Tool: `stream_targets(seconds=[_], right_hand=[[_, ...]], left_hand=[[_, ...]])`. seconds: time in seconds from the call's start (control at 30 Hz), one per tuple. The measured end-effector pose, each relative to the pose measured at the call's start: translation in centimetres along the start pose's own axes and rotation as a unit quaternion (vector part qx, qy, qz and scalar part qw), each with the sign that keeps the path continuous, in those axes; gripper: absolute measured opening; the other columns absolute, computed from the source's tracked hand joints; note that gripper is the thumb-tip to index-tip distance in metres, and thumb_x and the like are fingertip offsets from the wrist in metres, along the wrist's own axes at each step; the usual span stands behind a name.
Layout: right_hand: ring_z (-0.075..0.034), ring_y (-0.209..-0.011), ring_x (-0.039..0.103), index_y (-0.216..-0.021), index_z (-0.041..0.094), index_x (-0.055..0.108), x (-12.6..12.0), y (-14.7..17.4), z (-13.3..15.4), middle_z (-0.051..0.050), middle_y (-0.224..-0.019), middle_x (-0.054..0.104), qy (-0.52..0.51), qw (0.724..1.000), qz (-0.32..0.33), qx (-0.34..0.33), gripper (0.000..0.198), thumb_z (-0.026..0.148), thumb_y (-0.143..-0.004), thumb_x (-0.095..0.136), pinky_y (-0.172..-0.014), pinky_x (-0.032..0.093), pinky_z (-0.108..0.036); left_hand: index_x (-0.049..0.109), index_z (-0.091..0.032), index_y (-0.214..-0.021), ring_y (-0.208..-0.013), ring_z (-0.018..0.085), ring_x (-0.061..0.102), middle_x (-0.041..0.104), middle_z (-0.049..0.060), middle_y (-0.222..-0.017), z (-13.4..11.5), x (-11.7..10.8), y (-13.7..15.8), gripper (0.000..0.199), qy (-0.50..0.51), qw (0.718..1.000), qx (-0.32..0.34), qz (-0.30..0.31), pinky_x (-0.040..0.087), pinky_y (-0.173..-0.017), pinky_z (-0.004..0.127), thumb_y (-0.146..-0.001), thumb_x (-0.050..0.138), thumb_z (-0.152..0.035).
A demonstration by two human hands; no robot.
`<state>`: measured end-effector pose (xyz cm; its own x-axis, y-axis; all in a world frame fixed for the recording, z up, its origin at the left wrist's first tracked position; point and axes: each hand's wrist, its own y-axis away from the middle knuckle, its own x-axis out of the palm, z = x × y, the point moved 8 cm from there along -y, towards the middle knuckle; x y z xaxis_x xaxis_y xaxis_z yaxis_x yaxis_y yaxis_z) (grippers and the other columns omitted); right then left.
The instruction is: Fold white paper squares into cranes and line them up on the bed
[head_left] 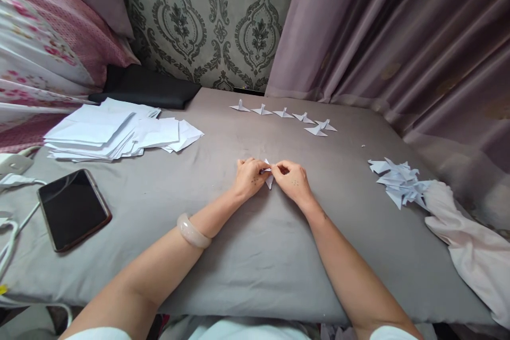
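Between my two hands, above the middle of the grey-covered table point(255, 255), is a small folded white paper piece point(270, 181), partly hidden by fingers. My left hand point(252, 176) pinches it from the left, with a pale bangle point(194, 231) on that forearm. From the right, my right hand point(292, 179) closes thumb and fingertips on its upper part. Beyond the hands, several folded paper cranes point(283, 113) stand with wings spread in a curving row. A heap of folded white paper pieces point(399, 179) lies to the right.
Stacked white paper sheets point(91, 127) lie at the left, in front of a folded black cloth point(147, 87). A tablet-like device point(74, 210) and white cables point(16, 236) are near the left edge. A pale cloth point(466, 244) hangs over the right edge. Curtains point(358, 26) border the table.
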<state>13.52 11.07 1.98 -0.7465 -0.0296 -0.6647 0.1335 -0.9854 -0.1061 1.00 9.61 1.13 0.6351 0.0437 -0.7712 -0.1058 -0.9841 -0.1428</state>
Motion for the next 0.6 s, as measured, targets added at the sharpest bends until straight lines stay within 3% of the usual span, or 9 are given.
stream_targets(seconds=[0.17, 0.33, 0.6], right_hand=[[-0.013, -0.057, 0.056, -0.070, 0.019, 0.067, 0.5, -0.2, -1.2, 0.000, -0.062, 0.063, -0.092, 0.992, 0.038, 0.078, 0.020, 0.036, -0.074, 0.058, -0.056, 0.042, -0.023], [-0.007, -0.041, 0.039, -0.068, 0.017, 0.063, 1.1, 0.4, -1.5, 0.005, -0.051, 0.050, -0.198, 0.957, 0.082, 0.195, 0.014, 0.031, -0.070, 0.060, -0.036, 0.027, -0.020], [-0.003, -0.038, 0.036, -0.057, 0.016, 0.058, 1.1, 0.7, -1.5, 0.003, -0.048, 0.051, -0.238, 0.931, 0.122, 0.249, 0.016, 0.022, -0.071, 0.062, -0.032, 0.021, -0.016]], left_hand=[[0.073, -0.025, -0.091, -0.089, 0.021, 0.062, 0.074, 0.002, -0.087, 0.3, 0.0, -0.1, 0.016, 0.017, 1.000, -0.009, 0.004, 0.032, -0.089, 0.039, -0.083, 0.059, -0.021], [0.074, -0.025, -0.091, -0.086, 0.021, 0.062, 0.073, 0.002, -0.081, 0.3, -0.2, -0.1, 0.016, 0.032, 0.999, -0.020, 0.004, 0.034, -0.090, 0.039, -0.083, 0.060, -0.024], [0.074, -0.026, -0.091, -0.087, 0.020, 0.061, 0.071, 0.001, -0.076, 0.7, -0.2, -0.1, 0.014, 0.054, 0.998, -0.017, -0.005, 0.032, -0.094, 0.041, -0.083, 0.063, -0.027]])
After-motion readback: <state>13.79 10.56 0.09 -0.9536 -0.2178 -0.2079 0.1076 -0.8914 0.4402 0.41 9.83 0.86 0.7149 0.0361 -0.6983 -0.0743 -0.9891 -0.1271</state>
